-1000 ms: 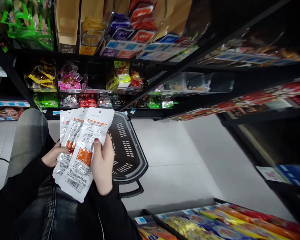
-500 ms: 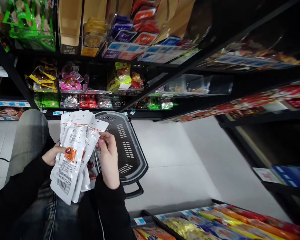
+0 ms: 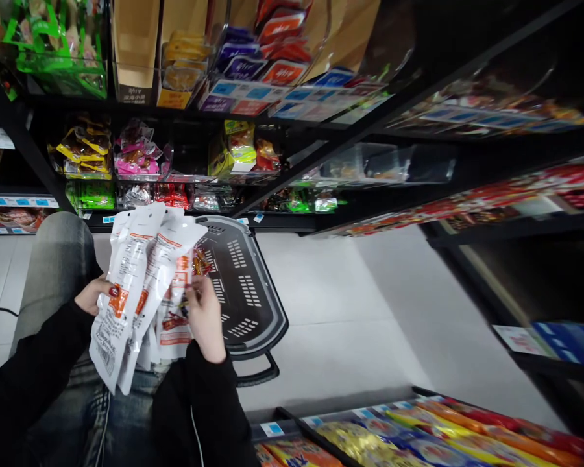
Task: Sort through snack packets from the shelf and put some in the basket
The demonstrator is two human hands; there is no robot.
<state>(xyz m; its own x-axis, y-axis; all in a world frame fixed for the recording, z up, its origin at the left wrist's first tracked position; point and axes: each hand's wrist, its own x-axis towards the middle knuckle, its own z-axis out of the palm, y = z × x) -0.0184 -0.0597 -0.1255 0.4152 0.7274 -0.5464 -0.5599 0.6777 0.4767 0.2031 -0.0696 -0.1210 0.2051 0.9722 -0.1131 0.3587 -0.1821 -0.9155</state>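
Observation:
Several long white snack packets point(image 3: 136, 272) with orange labels are fanned out above my knees. My left hand point(image 3: 96, 295) grips the stack at its left edge, thumb with a red nail on the front packet. At the right of the fan, my right hand point(image 3: 205, 318) pinches one packet point(image 3: 176, 321) whose front, with orange lettering and a food picture, faces me. Beneath and to the right lies a dark grey shopping basket point(image 3: 246, 285) on the floor, partly hidden by the packets. A small red and brown packet point(image 3: 202, 261) shows inside it.
Shelves ahead hold bagged snacks, among them yellow packets point(image 3: 85, 148), pink packets point(image 3: 139, 150) and a green box point(image 3: 233, 150). A lower rack with colourful bags point(image 3: 399, 434) stands at the bottom right. The basket handle point(image 3: 257, 373) sticks out over the pale floor point(image 3: 316, 285).
The stack has spread wider and shifted slightly left. At its right side a packet's printed front has come into view, and my right hand has moved a little down and left with it.

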